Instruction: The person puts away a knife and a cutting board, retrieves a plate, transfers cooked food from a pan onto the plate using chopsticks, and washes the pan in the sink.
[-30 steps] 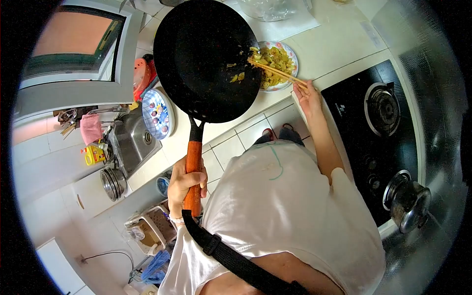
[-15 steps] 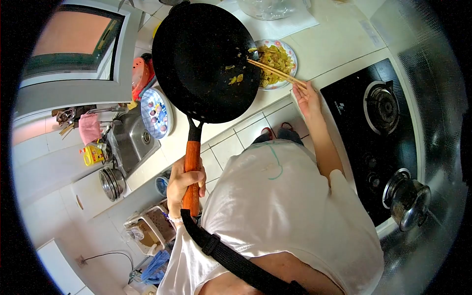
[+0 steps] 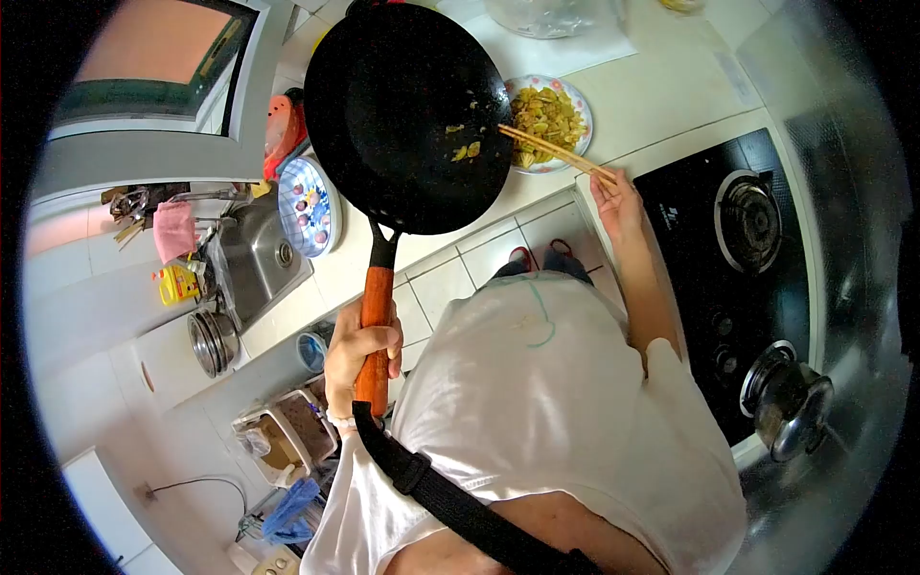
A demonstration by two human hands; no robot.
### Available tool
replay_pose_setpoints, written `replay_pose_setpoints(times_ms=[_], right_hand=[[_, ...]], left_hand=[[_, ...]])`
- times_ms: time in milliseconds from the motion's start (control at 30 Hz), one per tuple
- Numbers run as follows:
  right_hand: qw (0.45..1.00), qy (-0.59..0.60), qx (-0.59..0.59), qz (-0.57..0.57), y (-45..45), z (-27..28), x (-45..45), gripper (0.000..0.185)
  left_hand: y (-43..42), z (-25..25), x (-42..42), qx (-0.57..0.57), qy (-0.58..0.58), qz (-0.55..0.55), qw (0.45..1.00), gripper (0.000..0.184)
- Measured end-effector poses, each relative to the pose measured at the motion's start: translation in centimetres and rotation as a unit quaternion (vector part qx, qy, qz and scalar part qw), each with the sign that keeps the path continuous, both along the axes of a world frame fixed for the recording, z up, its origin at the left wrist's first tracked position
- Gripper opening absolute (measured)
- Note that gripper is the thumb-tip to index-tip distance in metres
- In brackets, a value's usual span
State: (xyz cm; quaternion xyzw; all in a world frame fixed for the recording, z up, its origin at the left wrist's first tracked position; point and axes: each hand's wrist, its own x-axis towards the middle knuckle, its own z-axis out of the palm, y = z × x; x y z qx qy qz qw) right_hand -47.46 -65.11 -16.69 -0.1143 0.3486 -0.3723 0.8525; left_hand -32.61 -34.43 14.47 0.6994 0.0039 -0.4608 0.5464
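Two hands are at work with one wok (image 3: 402, 115) and two chopsticks (image 3: 556, 149); two plates are in sight, along with one black stove (image 3: 685, 249) with two burners, one glass-lidded pot (image 3: 793, 412) on the burner nearer the person, one sink (image 3: 257, 264), one yellow bottle (image 3: 179, 285) and one pink cloth (image 3: 174, 230). The left grip (image 3: 356, 355) is closed around the wok's single wooden handle (image 3: 377, 297), fingers wrapped about it and thumb across. The right grip (image 3: 618, 203) is pinched on the rear ends of both chopsticks, whose tips reach the wok's right rim. The wok is raised in front of the person, its inside turned toward the camera and its right rim overlapping the view of the flowered plate (image 3: 584, 110); whether the two touch cannot be told. It is round, deep and matt black, with a few yellow-green scraps (image 3: 467, 151) clinging near that rim, too small to count surely. The handle is reddish brown and glossy. The flowered plate rests on the pale counter (image 3: 661, 101) beside the stove, heaped with yellow-green sliced food (image 3: 548, 120). The blue-patterned plate (image 3: 307, 206) is near the sink, left of the wok.
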Motion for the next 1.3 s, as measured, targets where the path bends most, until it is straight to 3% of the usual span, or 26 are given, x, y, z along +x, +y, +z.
replay_pose_setpoints(times_ms=[67, 167, 233, 333, 433, 500, 567, 633, 733, 833, 900, 1033, 1133, 1233, 1300], right_hand=[[0.999, 0.013, -0.028, 0.035, 0.0, 0.1, 0.1, 0.028], [0.999, 0.019, -0.018, -0.045, -1.1, 0.4, 0.8, 0.028], [0.999, 0.01, -0.026, -0.03, -1.1, 2.4, 0.8, 0.032], [0.975, 0.023, -0.154, 0.161, 0.6, 6.3, 1.2, 0.03], [0.97, 0.04, -0.149, 0.189, 1.8, 6.8, 2.1, 0.029], [0.977, 0.052, -0.134, 0.158, 1.2, 4.6, 2.2, 0.028], [0.994, 0.042, -0.104, 0.017, -0.2, 2.1, 1.7, 0.028], [0.992, 0.042, -0.121, -0.018, -0.8, 3.2, 0.9, 0.028], [0.991, 0.045, -0.126, -0.01, 0.3, 5.6, 1.0, 0.028], [0.982, 0.008, -0.169, 0.084, 3.2, 7.9, 2.9, 0.028], [0.967, -0.083, -0.141, 0.195, 4.3, 8.7, 4.0, 0.03], [0.982, -0.034, -0.123, 0.143, 4.6, 7.1, 5.5, 0.03], [0.986, 0.068, -0.155, 0.005, 2.9, 6.6, 4.8, 0.031], [0.979, 0.032, -0.194, 0.061, 4.2, 9.7, 4.3, 0.03], [0.972, -0.062, -0.165, 0.154, 5.8, 12.2, 4.4, 0.029]], left_hand=[[0.1, -0.1, 0.2, -0.005, 0.003, 0.002, 1.0, 0.028], [0.1, -0.3, 0.4, 0.002, 0.0, -0.002, 1.0, 0.029], [0.3, -0.5, 0.7, -0.011, 0.01, -0.008, 1.0, 0.03], [0.0, -0.5, 0.6, -0.018, 0.023, -0.001, 1.0, 0.03], [-0.1, -0.5, 0.7, -0.024, 0.028, 0.0, 0.999, 0.03], [-0.3, -0.5, 0.7, -0.022, 0.026, 0.0, 0.999, 0.03], [-0.4, -0.4, 0.6, -0.019, 0.023, -0.001, 1.0, 0.031], [-0.3, -0.4, 0.6, -0.016, 0.018, 0.0, 1.0, 0.032], [-0.4, -0.7, 0.7, -0.011, 0.014, 0.006, 1.0, 0.032], [-0.3, -0.7, 0.8, -0.006, 0.011, 0.005, 1.0, 0.032], [-0.5, -0.6, 0.8, -0.012, 0.01, 0.009, 1.0, 0.031], [-0.8, -0.3, 0.6, -0.018, 0.014, 0.016, 1.0, 0.03], [-1.1, 0.0, 0.4, -0.019, 0.003, 0.015, 1.0, 0.029], [-0.8, -0.4, 0.7, -0.021, 0.014, 0.003, 1.0, 0.029], [-0.6, -0.7, 0.9, -0.025, 0.019, -0.002, 0.999, 0.029]])
